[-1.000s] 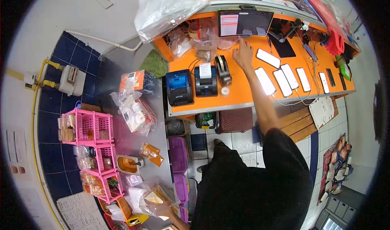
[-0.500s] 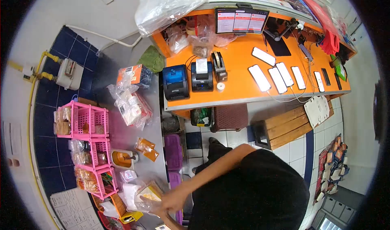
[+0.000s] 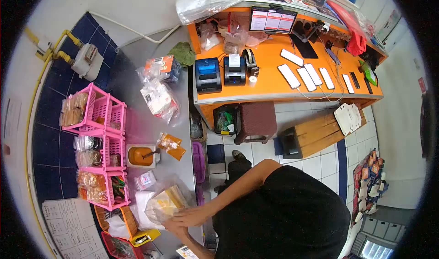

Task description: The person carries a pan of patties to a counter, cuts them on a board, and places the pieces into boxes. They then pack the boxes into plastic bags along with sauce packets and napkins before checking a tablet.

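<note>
A clear plastic bag (image 3: 170,201) with something flat and yellowish inside lies on the metal counter, over white paper. My right hand (image 3: 191,216) is closed at the bag's near edge. Just below it, my left hand (image 3: 175,227) also grips that edge, its fingers partly hidden by the right hand. A small clear packet (image 3: 145,180) sits beyond the bag. Farther along are a metal container (image 3: 139,156) of orange-brown sauce with a utensil in it and flat packets of orange sauce (image 3: 172,145).
Pink baskets (image 3: 109,149) of packed goods line the wall. An orange tray (image 3: 130,221), a red basket (image 3: 109,246) and a yellow object (image 3: 145,237) are by my left. Phones, printers and a tablet (image 3: 273,20) occupy the orange desk (image 3: 270,58). A stool (image 3: 257,122) stands below.
The view has shifted, so the counter items appear farther right. Both hands are now together at the bag's near edge, and more of the left hand shows.
</note>
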